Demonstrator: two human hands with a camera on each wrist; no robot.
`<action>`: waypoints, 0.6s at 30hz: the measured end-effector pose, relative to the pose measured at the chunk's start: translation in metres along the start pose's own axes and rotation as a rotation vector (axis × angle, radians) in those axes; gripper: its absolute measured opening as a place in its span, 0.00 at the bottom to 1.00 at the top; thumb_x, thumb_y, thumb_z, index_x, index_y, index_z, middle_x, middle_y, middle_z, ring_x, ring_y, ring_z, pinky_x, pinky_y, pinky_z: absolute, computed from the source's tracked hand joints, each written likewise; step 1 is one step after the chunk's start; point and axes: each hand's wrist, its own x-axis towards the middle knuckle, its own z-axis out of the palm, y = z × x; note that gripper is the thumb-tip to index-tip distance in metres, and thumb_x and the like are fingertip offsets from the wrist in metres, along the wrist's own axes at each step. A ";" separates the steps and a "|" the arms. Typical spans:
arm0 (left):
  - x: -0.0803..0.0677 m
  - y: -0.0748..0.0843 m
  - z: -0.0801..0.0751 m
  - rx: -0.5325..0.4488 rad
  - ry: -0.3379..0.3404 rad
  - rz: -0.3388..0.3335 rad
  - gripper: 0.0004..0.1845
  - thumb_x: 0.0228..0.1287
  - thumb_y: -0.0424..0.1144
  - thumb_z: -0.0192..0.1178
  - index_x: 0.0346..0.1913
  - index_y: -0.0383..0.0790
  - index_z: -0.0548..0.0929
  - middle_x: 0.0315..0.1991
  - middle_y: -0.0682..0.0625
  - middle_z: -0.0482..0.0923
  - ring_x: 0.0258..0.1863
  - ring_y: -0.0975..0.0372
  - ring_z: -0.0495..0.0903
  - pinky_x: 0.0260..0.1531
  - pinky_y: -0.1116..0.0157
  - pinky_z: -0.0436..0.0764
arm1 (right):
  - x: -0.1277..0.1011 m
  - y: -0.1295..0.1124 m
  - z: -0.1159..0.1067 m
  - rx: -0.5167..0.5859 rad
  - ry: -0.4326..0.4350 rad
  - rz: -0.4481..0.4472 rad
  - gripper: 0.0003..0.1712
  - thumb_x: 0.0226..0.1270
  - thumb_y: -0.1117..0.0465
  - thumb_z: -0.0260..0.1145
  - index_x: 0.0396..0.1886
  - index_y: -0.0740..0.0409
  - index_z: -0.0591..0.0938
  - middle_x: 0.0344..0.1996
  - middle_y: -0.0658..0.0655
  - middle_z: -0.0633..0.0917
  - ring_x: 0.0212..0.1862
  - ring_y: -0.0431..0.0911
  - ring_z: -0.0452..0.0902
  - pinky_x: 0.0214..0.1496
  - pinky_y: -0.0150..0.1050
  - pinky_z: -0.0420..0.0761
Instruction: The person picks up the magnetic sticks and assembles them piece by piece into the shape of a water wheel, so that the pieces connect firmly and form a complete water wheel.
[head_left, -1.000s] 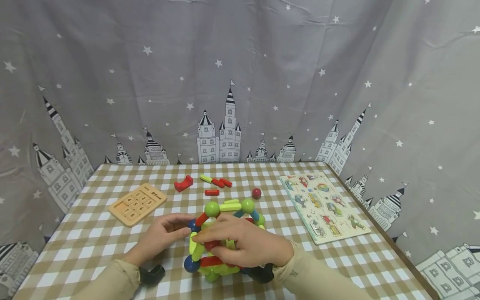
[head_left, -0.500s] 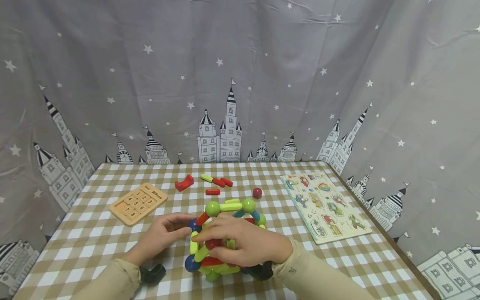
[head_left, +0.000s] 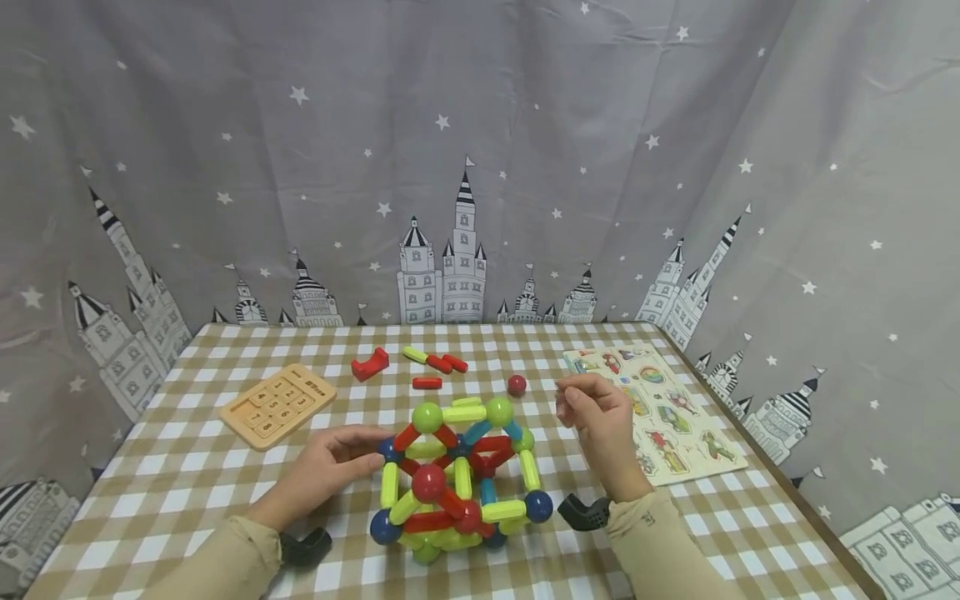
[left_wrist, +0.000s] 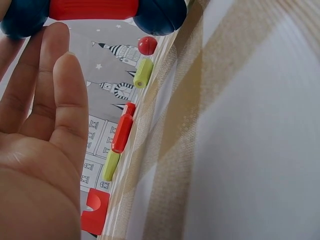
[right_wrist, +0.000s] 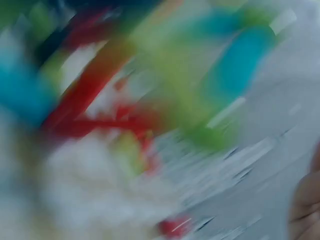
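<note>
A ball-and-stick toy structure (head_left: 504,510) of green, blue and red balls with yellow, red and light blue sticks stands on the checked cloth. My left hand (head_left: 337,467) pinches a blue ball (head_left: 388,451) at its left side between thumb and fingers. In the left wrist view, the fingertips reach that blue ball (left_wrist: 22,17), joined by a red stick (left_wrist: 94,9) to another. To the right of the structure, my right hand (head_left: 600,425) is raised with loosely bent fingers and holds nothing. A red ball on top (head_left: 429,482) faces me. The right wrist view is blurred.
A loose red ball (head_left: 517,385) lies behind the structure, with several sticks (head_left: 427,383) and a red notched block (head_left: 371,364) farther left. A wooden number puzzle (head_left: 277,407) lies left; a picture puzzle board (head_left: 675,417) lies right, partly behind my right hand.
My right hand has let go of the red ball on the front of the structure and moved right and away, uncovering the structure. My left hand stays at the blue ball.
</note>
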 end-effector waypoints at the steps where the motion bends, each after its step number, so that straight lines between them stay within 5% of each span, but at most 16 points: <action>1: 0.001 0.000 0.001 0.004 0.000 0.001 0.20 0.69 0.42 0.68 0.61 0.40 0.84 0.61 0.42 0.83 0.52 0.64 0.85 0.50 0.67 0.83 | -0.005 0.009 -0.007 -0.059 -0.028 0.041 0.10 0.73 0.70 0.60 0.47 0.61 0.85 0.41 0.53 0.88 0.36 0.39 0.82 0.36 0.31 0.82; 5: 0.002 0.000 0.003 0.009 -0.008 0.015 0.19 0.70 0.40 0.67 0.61 0.39 0.84 0.61 0.43 0.83 0.51 0.64 0.85 0.49 0.66 0.83 | -0.025 0.040 -0.020 -0.235 -0.219 0.181 0.18 0.75 0.66 0.62 0.61 0.64 0.81 0.58 0.60 0.85 0.57 0.45 0.82 0.56 0.38 0.83; 7: 0.002 -0.001 0.003 0.009 -0.011 0.010 0.19 0.70 0.40 0.67 0.61 0.39 0.84 0.60 0.44 0.83 0.51 0.65 0.85 0.49 0.66 0.83 | -0.031 0.046 -0.018 -0.219 -0.255 0.207 0.19 0.76 0.66 0.62 0.63 0.65 0.80 0.61 0.62 0.83 0.62 0.49 0.80 0.62 0.40 0.81; 15: 0.000 0.004 -0.002 0.013 -0.023 -0.041 0.19 0.72 0.42 0.66 0.61 0.41 0.83 0.61 0.45 0.83 0.53 0.66 0.84 0.51 0.67 0.82 | -0.035 0.054 -0.012 -0.162 -0.201 0.280 0.18 0.75 0.62 0.64 0.62 0.62 0.81 0.61 0.59 0.84 0.61 0.49 0.82 0.60 0.39 0.82; 18: 0.015 0.005 -0.013 -0.004 -0.084 -0.022 0.19 0.79 0.43 0.57 0.62 0.35 0.82 0.61 0.42 0.82 0.55 0.62 0.84 0.53 0.64 0.83 | -0.034 0.055 -0.014 -0.168 -0.196 0.288 0.18 0.75 0.61 0.65 0.62 0.60 0.82 0.61 0.58 0.84 0.61 0.49 0.81 0.62 0.39 0.81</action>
